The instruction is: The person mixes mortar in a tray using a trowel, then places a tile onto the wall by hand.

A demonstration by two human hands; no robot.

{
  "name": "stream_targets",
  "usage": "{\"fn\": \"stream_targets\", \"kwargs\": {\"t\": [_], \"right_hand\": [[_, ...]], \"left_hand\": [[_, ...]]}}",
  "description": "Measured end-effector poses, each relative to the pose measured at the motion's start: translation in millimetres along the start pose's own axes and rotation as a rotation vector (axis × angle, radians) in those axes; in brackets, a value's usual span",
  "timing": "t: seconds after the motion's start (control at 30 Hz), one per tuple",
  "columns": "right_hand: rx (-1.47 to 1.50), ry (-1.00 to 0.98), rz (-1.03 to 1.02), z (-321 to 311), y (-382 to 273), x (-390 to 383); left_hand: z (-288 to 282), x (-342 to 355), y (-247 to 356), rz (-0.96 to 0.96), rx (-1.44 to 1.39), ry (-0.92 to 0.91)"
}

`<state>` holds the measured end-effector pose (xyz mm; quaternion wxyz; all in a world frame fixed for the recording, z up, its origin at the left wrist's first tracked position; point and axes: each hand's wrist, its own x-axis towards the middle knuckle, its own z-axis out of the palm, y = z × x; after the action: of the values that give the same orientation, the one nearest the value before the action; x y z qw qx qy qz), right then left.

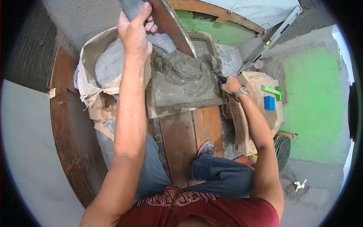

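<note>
A slab (172,26), brown on one part and grey and finely textured on another, is gripped in the left hand (136,34); the fingers are curled at its edge and the thumb is laid along the grey part. The slab is held tilted, and its lower corner is seen over the far part of a rectangular tray (185,106); contact with the contents cannot be determined. The tray is filled with wet grey mortar (181,77), by which the rim is also smeared.

The black handle of a trowel (222,78) is clasped in the right hand (231,86), the fingers being wrapped around it. The trowel's working end, coated in mortar, is located at the tray's right edge; its outline is obscured. A wristwatch (242,92) is worn on the right wrist.

To the left of the tray, an open paper sack (85,77) containing grey powder (110,62) is noted. To the right, a blue block (269,103) and a green T-shaped tool (270,90) are placed on cardboard boxes (242,126). Beyond these, a spirit level (281,30) is set at a slant. Wooden planks (177,143) are laid nearer the wearer, below the tray in view.
</note>
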<state>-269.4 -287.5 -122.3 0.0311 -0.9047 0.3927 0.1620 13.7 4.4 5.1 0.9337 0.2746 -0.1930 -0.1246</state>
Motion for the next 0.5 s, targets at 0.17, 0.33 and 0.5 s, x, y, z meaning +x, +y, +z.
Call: {"fn": "stream_targets", "kwargs": {"t": [0.17, 0.33, 0.5], "right_hand": [[-0.025, -0.262, -0.049, 39, -45, 23], [-0.026, -0.105, -0.228, 16, -77, -18], [0.095, -0.083, 0.046, 14, -24, -31]], "left_hand": [[-3, -3, 2, -0.020, -0.022, -0.067], [-9, -4, 6, 0.004, 0.082, -0.074], [6, -7, 10, -0.024, 0.022, -0.038]]}}
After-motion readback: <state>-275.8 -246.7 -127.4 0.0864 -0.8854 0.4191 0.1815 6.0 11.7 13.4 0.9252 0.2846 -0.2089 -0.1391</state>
